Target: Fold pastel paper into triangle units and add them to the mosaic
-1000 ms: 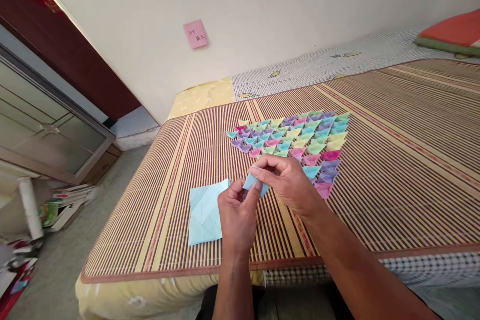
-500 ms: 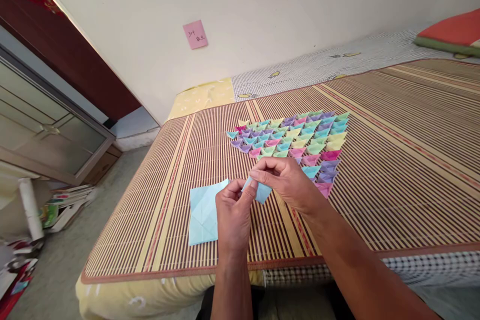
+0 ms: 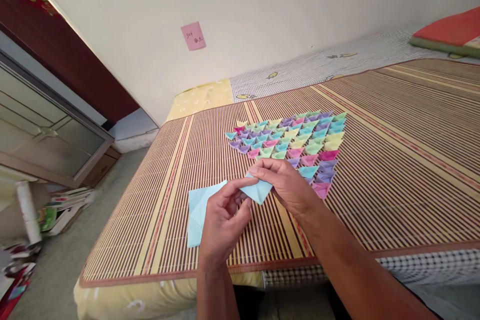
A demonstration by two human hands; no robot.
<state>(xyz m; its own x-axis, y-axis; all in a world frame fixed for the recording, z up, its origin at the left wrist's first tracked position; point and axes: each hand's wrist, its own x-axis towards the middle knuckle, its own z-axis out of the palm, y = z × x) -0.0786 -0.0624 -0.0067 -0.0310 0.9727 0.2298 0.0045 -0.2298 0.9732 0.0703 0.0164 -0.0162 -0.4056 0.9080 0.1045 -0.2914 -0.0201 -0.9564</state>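
A small piece of folded light-blue paper (image 3: 258, 191), its lower end pointed, is held up between my two hands above the mat. My right hand (image 3: 285, 180) pinches its upper right part between thumb and fingers. Along its upper left edge lies the index finger of my left hand (image 3: 225, 215), with the other fingers curled below and the thumb apart from the paper. Beside and partly behind my left hand, a larger creased light-blue paper sheet (image 3: 195, 210) rests on the mat. Several rows of small folded paper boats (image 3: 288, 135) in many colours stand just beyond my hands.
A striped bamboo mat (image 3: 150, 200) covers the bed, with a checked and yellow cloth beneath. Red-and-green folded bedding (image 3: 450, 30) lies at the far right. A pink note (image 3: 193, 36) is on the wall. Books and papers (image 3: 67, 205) lie on the floor at left.
My left thumb has come off the folded paper, and its index finger has moved across the top. More of the paper's pointed lower part shows. My right hand keeps its pinch.
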